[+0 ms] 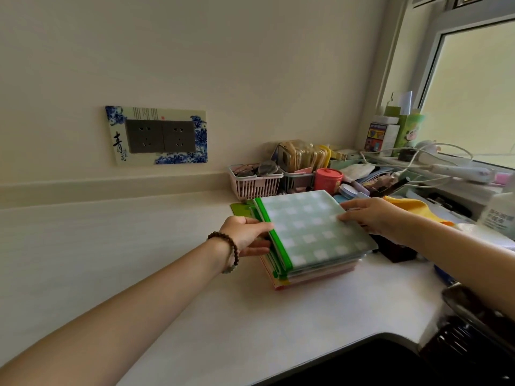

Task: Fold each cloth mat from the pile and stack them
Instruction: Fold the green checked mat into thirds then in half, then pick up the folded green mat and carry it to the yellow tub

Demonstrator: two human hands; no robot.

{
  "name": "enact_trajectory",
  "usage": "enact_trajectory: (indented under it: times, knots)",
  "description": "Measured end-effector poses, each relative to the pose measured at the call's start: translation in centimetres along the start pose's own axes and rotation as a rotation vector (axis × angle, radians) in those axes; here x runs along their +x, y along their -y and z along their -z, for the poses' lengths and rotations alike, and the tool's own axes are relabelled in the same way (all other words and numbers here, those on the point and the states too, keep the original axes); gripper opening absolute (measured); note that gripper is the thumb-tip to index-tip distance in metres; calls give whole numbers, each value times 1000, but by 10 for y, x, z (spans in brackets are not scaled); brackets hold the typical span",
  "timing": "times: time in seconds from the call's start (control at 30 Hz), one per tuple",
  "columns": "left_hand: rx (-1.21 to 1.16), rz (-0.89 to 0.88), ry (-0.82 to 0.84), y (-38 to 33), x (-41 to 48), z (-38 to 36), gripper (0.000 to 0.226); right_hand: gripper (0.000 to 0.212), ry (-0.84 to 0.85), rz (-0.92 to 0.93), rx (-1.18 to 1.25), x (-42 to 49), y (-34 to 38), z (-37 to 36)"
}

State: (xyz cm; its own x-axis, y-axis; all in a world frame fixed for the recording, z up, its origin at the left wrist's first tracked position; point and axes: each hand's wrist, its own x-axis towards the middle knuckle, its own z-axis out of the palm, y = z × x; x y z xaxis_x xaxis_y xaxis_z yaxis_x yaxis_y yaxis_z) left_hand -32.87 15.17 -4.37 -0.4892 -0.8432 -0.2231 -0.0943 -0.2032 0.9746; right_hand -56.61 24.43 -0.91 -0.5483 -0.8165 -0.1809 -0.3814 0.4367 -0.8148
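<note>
Pinching green edge of the checked mat [309, 232] with left hand [245, 232], thumb over, fingers under. Pressing its far corner with right hand [373, 218], fingers straight, likely squaring it on the stack [320, 274].

White tabletop [167, 260] below a cream wall. Grey double socket [160, 136] in a blue-and-white floral surround. At the back, pink slatted basket [255, 185], red round tin [328, 180] near it on the right. White cables [418, 154] and green carton [409, 129] by the window [473, 93].
</note>
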Motion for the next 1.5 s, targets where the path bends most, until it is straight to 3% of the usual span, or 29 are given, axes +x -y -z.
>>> enact_trajectory:
  times: [0.2,0.3,0.43,0.63,0.7,0.77,0.87,0.97,1.13,1.3,1.4,1.5]
  knots:
    - [15,18,-29,3,0,3,37,51,-16,71,-64,-2,-5,-8]
    - [118,113,37,9,3,4,64,74,164,-119,42,-3,-8,-11]
    - [-156,180,238,15,-4,-5,51,65,265,-210,147,-6,-9,-15]
    - [-110,122,209,22,5,-13,42,60,370,-235,170,-10,-10,-12]
    - [-89,106,191,23,7,-8,49,75,421,-249,186,-12,-10,-9]
    - [-43,125,145,28,14,4,65,103,470,-274,148,-11,-12,-8]
    - [-68,131,161,29,9,17,51,116,527,-274,98,-15,-8,-12]
    - [-109,118,167,29,-2,30,43,104,524,-249,105,-22,1,-23]
    - [-153,181,132,36,-18,55,38,49,512,-182,315,-44,25,-56]
    - [-257,161,97,36,-40,82,40,9,425,-16,483,-62,46,-95]
    - [-295,145,110,29,-61,102,40,11,380,57,533,-70,59,-116]
    - [-266,104,164,19,-87,127,44,32,447,66,565,-81,69,-136]
